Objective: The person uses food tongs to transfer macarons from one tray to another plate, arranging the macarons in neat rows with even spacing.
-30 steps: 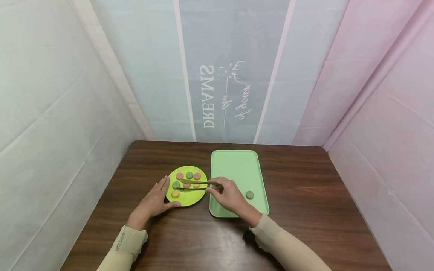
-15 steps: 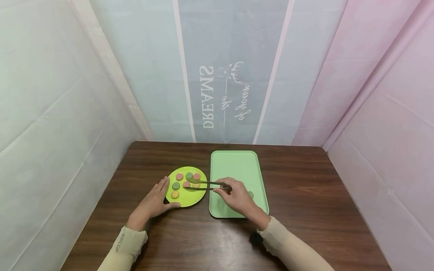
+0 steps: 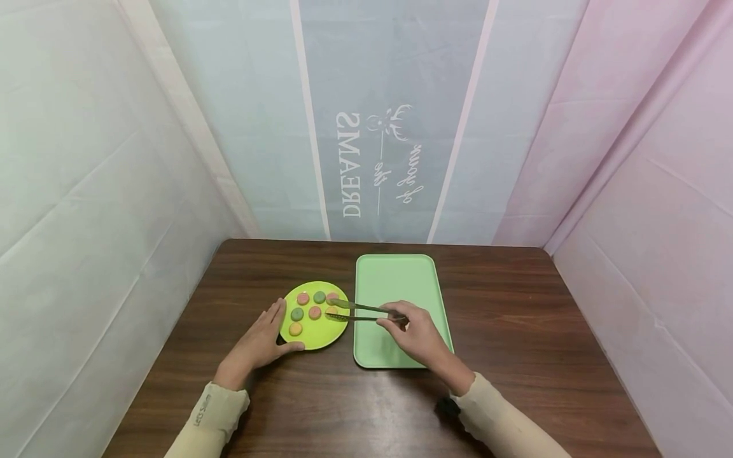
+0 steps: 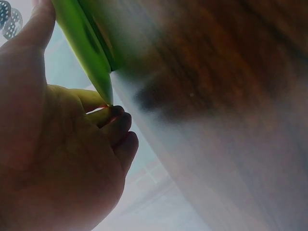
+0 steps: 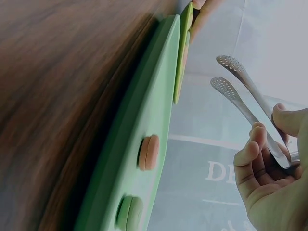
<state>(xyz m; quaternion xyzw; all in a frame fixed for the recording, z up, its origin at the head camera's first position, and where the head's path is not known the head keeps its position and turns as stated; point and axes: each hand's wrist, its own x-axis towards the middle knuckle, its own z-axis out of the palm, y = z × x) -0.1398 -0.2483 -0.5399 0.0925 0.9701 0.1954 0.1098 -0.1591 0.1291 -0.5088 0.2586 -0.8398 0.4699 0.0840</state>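
Note:
My left hand lies at the left rim of a lime-green plate, fingers extended along the edge and thumb at the near side. In the left wrist view its fingertips touch the plate's edge. Several macarons, among them a pink macaron, a green macaron and a yellow macaron, sit on the plate. My right hand grips metal tongs by the handle end. Their perforated tips stand apart with nothing between them, over the plate's right side in the head view.
A pale green tray lies right of the plate on the dark wooden table. On it, in the right wrist view, are an orange-pink macaron and a green macaron; my right hand and forearm hide them from the head view. Fabric walls surround the table.
My right hand has moved right with the tongs, whose tips went from the plate's left part to its right side. The green macaron on the tray became covered. My left hand stayed still.

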